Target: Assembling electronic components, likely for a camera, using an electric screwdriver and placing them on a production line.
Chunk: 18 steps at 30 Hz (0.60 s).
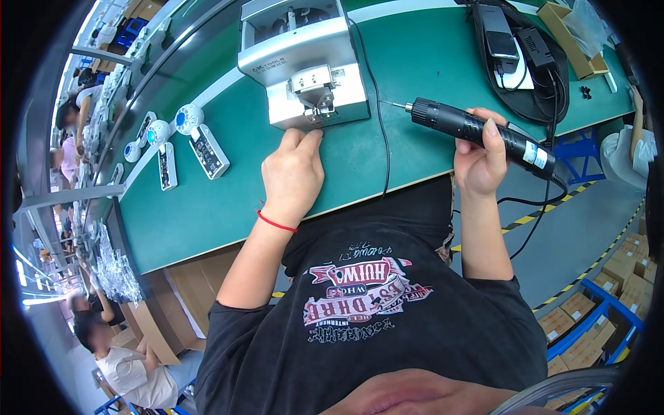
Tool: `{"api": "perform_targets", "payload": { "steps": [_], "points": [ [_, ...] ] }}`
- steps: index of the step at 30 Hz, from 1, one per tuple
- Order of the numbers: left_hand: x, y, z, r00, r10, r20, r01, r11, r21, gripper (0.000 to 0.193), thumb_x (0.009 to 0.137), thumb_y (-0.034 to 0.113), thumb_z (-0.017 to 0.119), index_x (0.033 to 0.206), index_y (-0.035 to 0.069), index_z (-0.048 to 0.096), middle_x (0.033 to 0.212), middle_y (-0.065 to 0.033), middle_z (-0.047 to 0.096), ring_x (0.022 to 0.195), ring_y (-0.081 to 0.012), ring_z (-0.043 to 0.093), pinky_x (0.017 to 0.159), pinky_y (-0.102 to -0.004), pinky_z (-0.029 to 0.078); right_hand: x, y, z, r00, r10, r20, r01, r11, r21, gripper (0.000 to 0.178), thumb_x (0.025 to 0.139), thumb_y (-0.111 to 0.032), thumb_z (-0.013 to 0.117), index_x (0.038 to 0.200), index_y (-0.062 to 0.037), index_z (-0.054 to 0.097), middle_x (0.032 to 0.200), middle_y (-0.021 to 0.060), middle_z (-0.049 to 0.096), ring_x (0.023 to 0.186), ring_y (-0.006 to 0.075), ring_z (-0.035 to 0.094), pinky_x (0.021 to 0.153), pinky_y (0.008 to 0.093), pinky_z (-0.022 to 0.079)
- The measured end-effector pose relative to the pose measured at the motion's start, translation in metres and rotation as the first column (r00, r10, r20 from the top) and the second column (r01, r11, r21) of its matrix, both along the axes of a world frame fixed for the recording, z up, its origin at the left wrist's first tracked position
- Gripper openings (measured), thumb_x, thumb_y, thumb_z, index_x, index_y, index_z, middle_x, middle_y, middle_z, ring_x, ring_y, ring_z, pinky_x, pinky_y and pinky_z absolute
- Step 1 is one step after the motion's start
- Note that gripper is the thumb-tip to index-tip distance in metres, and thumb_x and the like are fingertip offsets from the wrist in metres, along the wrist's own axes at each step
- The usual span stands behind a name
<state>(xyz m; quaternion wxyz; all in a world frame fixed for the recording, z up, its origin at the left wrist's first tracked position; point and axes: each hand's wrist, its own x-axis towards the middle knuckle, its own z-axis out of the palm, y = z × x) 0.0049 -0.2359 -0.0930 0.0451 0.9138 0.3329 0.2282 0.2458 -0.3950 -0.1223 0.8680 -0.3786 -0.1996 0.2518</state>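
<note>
A wide table with a green surface [207, 214] is stretching in front of the person. At its far side, a silver, box-shaped metal machine [311, 52] is standing upright. On the right, a black rounded case [546, 97] is lying and is carrying a grey phone-shaped device [501, 31]. Beside this case, a shallow brown cardboard box [570, 48] is resting. A black, cylindrical electric screwdriver [449, 119] is pointing its thin metal bit [395, 104] to the left, to the right of the machine. The right hand [479, 155] is wrapping around the screwdriver body and is holding it. The left hand [294, 173] is bending its fingers narrowly together at the lower front edge of the machine; whether they are pinching some small part, I cannot tell. Left of the machine, white plastic devices with ball-shaped heads [209, 153] are lying and are showing dark circuit boards. A thin red string [277, 223] is circling the left wrist. Near the cardboard box, tiny black pieces [586, 92] are lying
</note>
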Motion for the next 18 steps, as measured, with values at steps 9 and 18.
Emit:
{"api": "perform_targets", "payload": {
  "steps": [9, 18],
  "points": [
    [-0.014, 0.002, 0.009, 1.000, 0.011, 0.025, -0.008, 0.995, -0.103, 0.017, 0.084, 0.002, 0.070, 0.099, 0.006, 0.075, 0.091, -0.0067, 0.065, 0.061, -0.0287, 0.059, 0.059, -0.0363, 0.050, -0.001, 0.001, 0.000, 1.000, 0.001, 0.004, -0.001, 1.000, 0.001, 0.029, 0.098, -0.023, 0.058, 0.115, -0.0012, 0.067, 0.114, 0.0180, 0.064, 0.062, 0.0131, 0.053, 0.059, 0.0189, 0.043],
    [-0.015, 0.002, 0.013, 0.997, 0.075, 0.031, -0.069, 0.987, -0.146, 0.016, 0.084, 0.001, 0.070, 0.099, 0.005, 0.075, 0.090, -0.0065, 0.065, 0.061, -0.0276, 0.059, 0.060, -0.0356, 0.050, 0.000, 0.000, -0.001, 1.000, -0.008, 0.016, 0.009, 1.000, -0.013, 0.030, 0.098, -0.024, 0.058, 0.116, -0.0012, 0.067, 0.116, 0.0181, 0.064, 0.062, 0.0129, 0.053, 0.060, 0.0192, 0.043]
  ]
}}
